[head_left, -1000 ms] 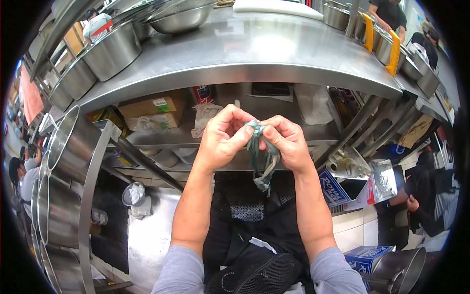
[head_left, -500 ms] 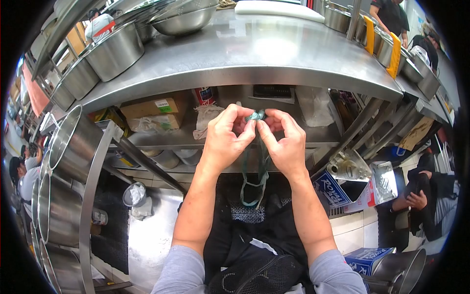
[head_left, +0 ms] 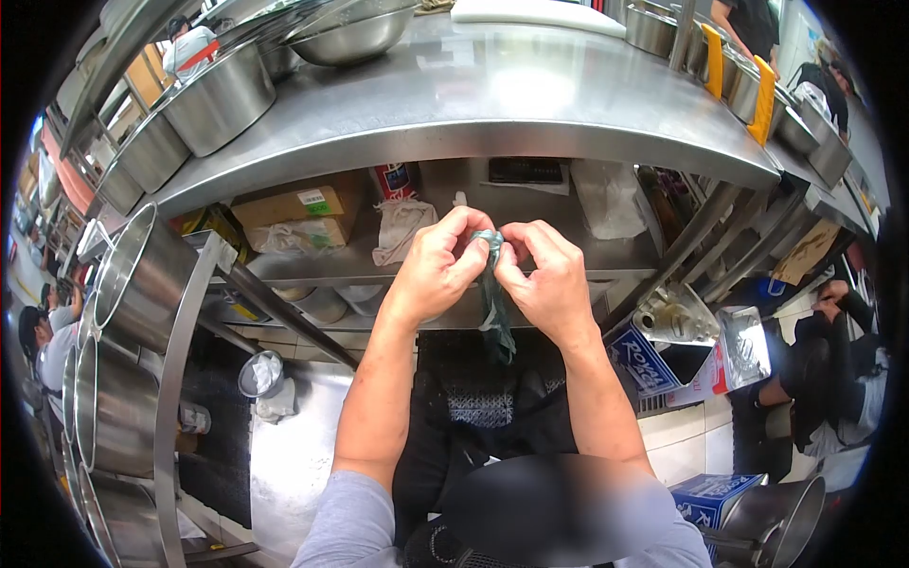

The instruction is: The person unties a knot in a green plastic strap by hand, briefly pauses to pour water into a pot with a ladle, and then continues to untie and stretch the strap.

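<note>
Grip was tight on both sides: the left hand (head_left: 431,270) and right hand (head_left: 544,279) each had thumb and forefinger pinched shut on the top end of one limp teal-green strip of thin rubbery stuff (head_left: 495,308). The fingertips were nearly touching each other there. The bunched end sat right between the two thumbs, and the rest dangled straight down between the wrists, in front of the dark apron (head_left: 483,417). Couldn't tell if it was a glove or a band, tbh.

Off to the right were two blue-and-white cartons (head_left: 646,367), one of them lower down by the elbow. Past the hands, the lower steel shelf (head_left: 312,270) held one brown cardboard box (head_left: 284,204) and one crumpled white cloth (head_left: 398,227). Above that was the shiny steel countertop (head_left: 492,95), with one wide steel mixing bowl (head_left: 355,38), one white cutting board (head_left: 535,11) and two yellow handles (head_left: 712,62) at the far right.
</note>
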Demonstrator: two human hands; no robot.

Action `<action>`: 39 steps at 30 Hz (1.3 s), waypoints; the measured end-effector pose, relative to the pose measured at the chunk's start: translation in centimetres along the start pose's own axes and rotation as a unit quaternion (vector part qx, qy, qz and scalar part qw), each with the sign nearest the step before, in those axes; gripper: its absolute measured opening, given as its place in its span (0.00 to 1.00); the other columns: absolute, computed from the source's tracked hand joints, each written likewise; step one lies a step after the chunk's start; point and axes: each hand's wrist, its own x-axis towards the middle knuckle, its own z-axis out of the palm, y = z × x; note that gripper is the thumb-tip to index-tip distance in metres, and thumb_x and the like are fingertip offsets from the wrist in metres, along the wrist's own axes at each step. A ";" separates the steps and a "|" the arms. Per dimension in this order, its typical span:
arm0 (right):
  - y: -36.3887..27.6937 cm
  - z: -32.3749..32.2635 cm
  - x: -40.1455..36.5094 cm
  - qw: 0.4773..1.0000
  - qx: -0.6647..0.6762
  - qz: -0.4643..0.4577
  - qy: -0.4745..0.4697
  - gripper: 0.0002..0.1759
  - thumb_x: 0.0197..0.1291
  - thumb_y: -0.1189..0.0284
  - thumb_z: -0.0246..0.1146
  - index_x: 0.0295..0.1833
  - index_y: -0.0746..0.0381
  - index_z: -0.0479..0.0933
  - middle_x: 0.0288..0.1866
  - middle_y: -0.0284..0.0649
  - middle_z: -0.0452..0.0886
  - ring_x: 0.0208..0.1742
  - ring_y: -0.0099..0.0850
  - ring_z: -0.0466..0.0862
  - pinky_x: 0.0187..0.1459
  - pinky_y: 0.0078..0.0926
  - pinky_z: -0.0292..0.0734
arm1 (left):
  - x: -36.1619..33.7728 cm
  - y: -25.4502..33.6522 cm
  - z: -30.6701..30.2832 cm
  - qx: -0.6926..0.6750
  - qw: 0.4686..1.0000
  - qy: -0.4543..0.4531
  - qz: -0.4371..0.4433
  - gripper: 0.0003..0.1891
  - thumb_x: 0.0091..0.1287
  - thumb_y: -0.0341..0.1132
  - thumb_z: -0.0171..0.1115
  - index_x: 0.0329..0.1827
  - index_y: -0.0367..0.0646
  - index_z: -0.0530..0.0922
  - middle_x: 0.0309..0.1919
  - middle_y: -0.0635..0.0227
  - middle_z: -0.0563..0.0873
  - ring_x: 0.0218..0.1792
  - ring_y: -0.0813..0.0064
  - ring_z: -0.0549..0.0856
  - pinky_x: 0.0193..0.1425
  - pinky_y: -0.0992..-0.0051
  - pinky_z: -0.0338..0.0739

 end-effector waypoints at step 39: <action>-0.2 1.0 -0.5 0.908 0.367 0.196 0.048 0.07 0.71 0.76 0.66 0.50 0.66 0.79 0.40 0.35 0.86 0.35 0.19 0.82 0.39 0.19 0.78 | 0.7 1.5 2.7 0.006 0.983 0.184 0.010 0.11 0.68 0.28 0.70 0.50 0.34 0.82 0.40 0.69 0.88 0.38 0.82 0.85 0.45 0.78 0.81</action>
